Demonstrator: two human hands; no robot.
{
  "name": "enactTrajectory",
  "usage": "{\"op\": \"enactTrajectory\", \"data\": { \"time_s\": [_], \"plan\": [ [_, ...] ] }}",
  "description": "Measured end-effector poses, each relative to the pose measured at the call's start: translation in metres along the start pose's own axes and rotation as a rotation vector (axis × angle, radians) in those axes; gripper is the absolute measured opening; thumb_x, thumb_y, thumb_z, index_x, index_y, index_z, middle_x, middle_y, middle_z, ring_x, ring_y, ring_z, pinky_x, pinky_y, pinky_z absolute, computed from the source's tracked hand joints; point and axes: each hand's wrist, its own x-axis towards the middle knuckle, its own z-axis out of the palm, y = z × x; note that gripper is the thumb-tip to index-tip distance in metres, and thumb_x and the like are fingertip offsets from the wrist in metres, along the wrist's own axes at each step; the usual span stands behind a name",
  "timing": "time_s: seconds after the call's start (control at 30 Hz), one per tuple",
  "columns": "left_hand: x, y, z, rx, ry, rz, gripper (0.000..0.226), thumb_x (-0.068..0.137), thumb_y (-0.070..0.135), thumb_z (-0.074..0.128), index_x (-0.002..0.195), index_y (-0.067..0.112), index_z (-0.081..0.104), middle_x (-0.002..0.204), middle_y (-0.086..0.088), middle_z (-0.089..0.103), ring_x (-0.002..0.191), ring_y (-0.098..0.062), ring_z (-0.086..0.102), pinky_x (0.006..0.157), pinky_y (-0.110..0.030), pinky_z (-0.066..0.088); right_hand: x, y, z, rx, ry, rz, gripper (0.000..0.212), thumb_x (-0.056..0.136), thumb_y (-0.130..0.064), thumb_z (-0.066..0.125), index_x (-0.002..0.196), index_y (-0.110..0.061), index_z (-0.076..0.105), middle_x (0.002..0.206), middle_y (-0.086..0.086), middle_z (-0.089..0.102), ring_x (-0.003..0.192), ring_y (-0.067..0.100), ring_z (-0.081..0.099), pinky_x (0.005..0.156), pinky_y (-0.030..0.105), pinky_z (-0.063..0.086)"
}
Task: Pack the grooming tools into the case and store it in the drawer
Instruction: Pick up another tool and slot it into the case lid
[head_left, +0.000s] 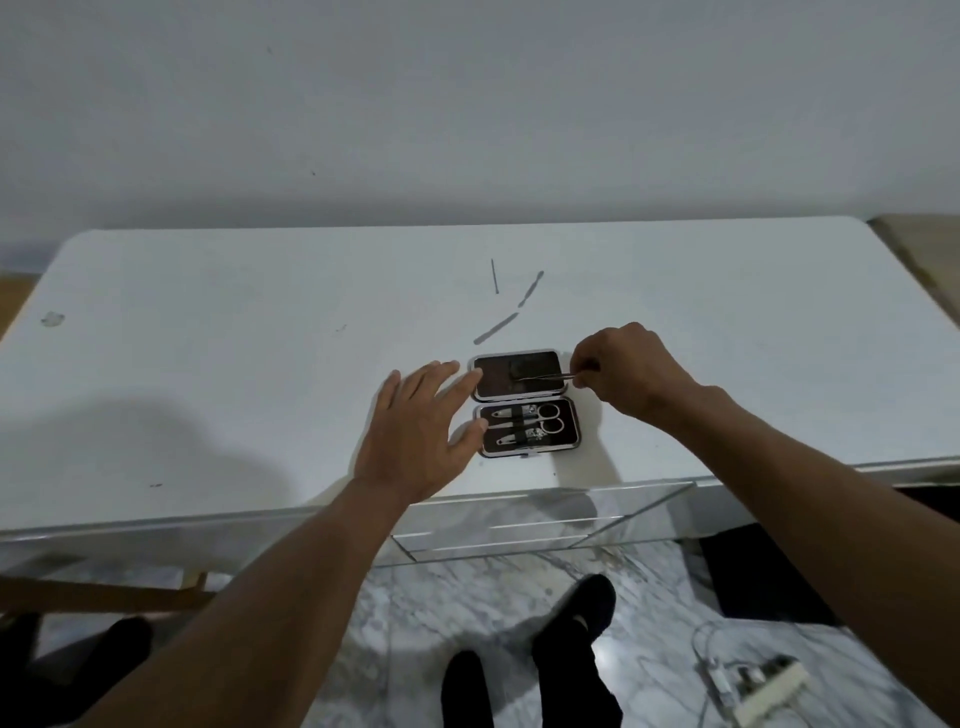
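Observation:
A small dark grooming case (566, 447) lies flat and wide open near the white table's front edge. Its near half holds scissors (545, 413) and two nail clippers in straps. My right hand (623, 369) pinches thin metal tweezers (543, 378) and holds them across the case's far half (498, 387). My left hand (421, 431) rests open with spread fingers against the case's left side. Three loose tools lie beyond the case: a nail file (496, 329), a curved metal tool (531, 288) and a thin pin-like tool (494, 275).
The white table (208, 364) stands against a pale wall. A drawer (545, 525) is pulled out under the table's front edge, just below the case. My feet in dark socks stand on marble floor. A cable and small device (753, 686) lie at the lower right.

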Motion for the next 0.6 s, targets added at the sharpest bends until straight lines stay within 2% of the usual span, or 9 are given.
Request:
{"op": "enactTrajectory", "data": {
  "time_s": [0.13, 0.23, 0.33, 0.4, 0.6],
  "plan": [
    [0.0, -0.002, 0.0, 0.004, 0.005, -0.002, 0.058, 0.091, 0.055, 0.038, 0.145, 0.032, 0.043, 0.147, 0.004, 0.047, 0.138, -0.018, 0.039, 0.116, -0.049, 0.026, 0.0, -0.001, 0.001, -0.004, 0.016, -0.026, 0.017, 0.087, -0.012, 0.058, 0.086, -0.012, 0.075, 0.075, 0.007, 0.073, 0.069, 0.024, 0.058, 0.066, 0.026, 0.038],
    [0.0, -0.003, 0.0, 0.009, 0.003, -0.005, 0.058, 0.091, 0.055, 0.039, 0.145, 0.033, 0.043, 0.147, 0.005, 0.047, 0.138, -0.017, 0.038, 0.116, -0.048, 0.026, 0.004, -0.002, -0.001, -0.03, 0.017, -0.053, 0.019, 0.088, -0.012, 0.056, 0.086, -0.011, 0.075, 0.078, 0.009, 0.074, 0.072, 0.028, 0.06, 0.067, 0.029, 0.042],
    [0.0, -0.003, 0.001, 0.008, 0.004, -0.006, 0.057, 0.091, 0.055, 0.04, 0.144, 0.034, 0.043, 0.147, 0.006, 0.047, 0.138, -0.016, 0.038, 0.116, -0.047, 0.026, 0.007, 0.001, 0.0, -0.076, -0.011, -0.07, 0.019, 0.087, -0.012, 0.055, 0.082, -0.011, 0.073, 0.074, 0.008, 0.073, 0.067, 0.026, 0.057, 0.064, 0.029, 0.041],
    [0.0, -0.004, 0.001, 0.006, 0.011, -0.004, 0.057, 0.091, 0.055, 0.041, 0.144, 0.033, 0.044, 0.146, 0.006, 0.047, 0.137, -0.015, 0.039, 0.115, -0.047, 0.027, 0.01, 0.004, 0.0, -0.114, -0.033, -0.083, 0.019, 0.086, -0.012, 0.054, 0.08, -0.01, 0.071, 0.072, 0.008, 0.072, 0.066, 0.028, 0.06, 0.061, 0.031, 0.046],
    [-0.001, -0.003, 0.0, 0.001, 0.007, -0.004, 0.058, 0.091, 0.055, 0.038, 0.144, 0.033, 0.044, 0.147, 0.006, 0.047, 0.138, -0.015, 0.038, 0.116, -0.047, 0.026, 0.008, 0.008, -0.005, -0.193, -0.054, -0.125, 0.017, 0.086, -0.012, 0.053, 0.085, -0.01, 0.071, 0.077, 0.01, 0.072, 0.072, 0.033, 0.063, 0.066, 0.037, 0.053]
  ]
}}
